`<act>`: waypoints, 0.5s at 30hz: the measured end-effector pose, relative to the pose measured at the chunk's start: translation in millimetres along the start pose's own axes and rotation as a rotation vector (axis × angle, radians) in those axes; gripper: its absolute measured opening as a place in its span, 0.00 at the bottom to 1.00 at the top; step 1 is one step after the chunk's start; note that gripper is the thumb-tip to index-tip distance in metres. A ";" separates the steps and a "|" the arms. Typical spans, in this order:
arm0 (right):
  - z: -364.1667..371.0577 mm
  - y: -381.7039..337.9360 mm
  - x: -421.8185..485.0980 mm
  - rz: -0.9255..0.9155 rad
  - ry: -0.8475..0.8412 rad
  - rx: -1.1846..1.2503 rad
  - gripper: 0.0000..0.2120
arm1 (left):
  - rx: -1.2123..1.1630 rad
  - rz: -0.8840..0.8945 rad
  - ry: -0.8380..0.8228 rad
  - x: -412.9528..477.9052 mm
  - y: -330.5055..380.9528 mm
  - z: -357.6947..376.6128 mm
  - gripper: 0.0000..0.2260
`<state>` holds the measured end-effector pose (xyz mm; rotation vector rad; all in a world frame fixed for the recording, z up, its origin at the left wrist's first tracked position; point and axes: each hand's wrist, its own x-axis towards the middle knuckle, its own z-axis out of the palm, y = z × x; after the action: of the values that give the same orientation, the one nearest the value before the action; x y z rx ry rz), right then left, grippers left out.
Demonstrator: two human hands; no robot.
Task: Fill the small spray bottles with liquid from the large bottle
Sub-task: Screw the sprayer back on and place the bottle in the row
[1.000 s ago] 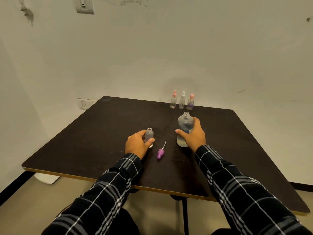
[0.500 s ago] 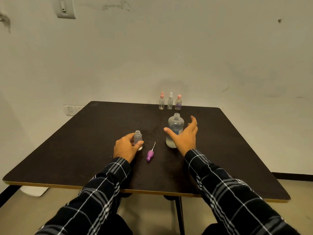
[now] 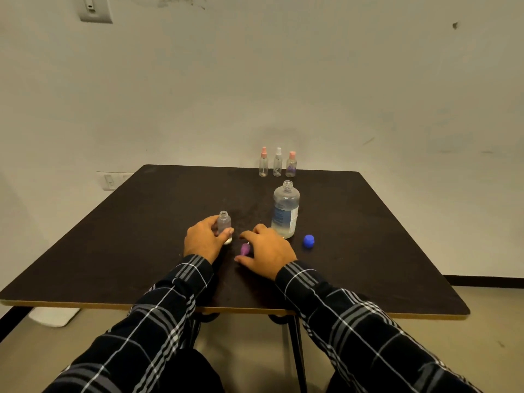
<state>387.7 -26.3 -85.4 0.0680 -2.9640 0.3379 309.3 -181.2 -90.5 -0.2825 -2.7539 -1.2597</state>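
A small clear spray bottle (image 3: 224,224) without its top stands upright on the dark table (image 3: 141,222), with my left hand (image 3: 204,239) closed around its lower part. Its purple spray top (image 3: 245,249) lies flat on the table just right of it. My right hand (image 3: 268,251) hovers over that top, fingers spread around it; I cannot tell whether they touch it. The large clear bottle (image 3: 285,210) stands uncapped behind my right hand, a little liquid in its base. Its blue cap (image 3: 308,241) lies to its right.
Three small capped spray bottles (image 3: 277,163) stand in a row at the table's far edge, near the wall. A wall switch plate (image 3: 95,8) is at the upper left. The table's front edge (image 3: 226,309) is near my forearms.
My right hand has let go of the large bottle and moved left and nearer, over the purple spray top. The blue cap is now visible. My left hand stays on the small bottle.
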 end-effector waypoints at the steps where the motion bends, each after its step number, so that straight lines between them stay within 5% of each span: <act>1: -0.5 -1.7 1.6 0.012 -0.007 -0.010 0.27 | 0.002 -0.001 -0.002 0.0 -0.2 0.0 0.21; 11: 2.9 -3.4 9.4 0.079 -0.097 0.027 0.22 | -0.005 0.003 0.004 -0.4 -1.8 0.0 0.21; 15: 0.9 -0.3 2.9 0.102 0.233 0.277 0.11 | -0.012 -0.001 -0.015 -0.5 -2.2 -0.4 0.22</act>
<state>384.6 -26.8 -85.8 -0.0847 -2.6780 0.7158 309.4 -182.9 -92.0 -0.2931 -2.7601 -1.2803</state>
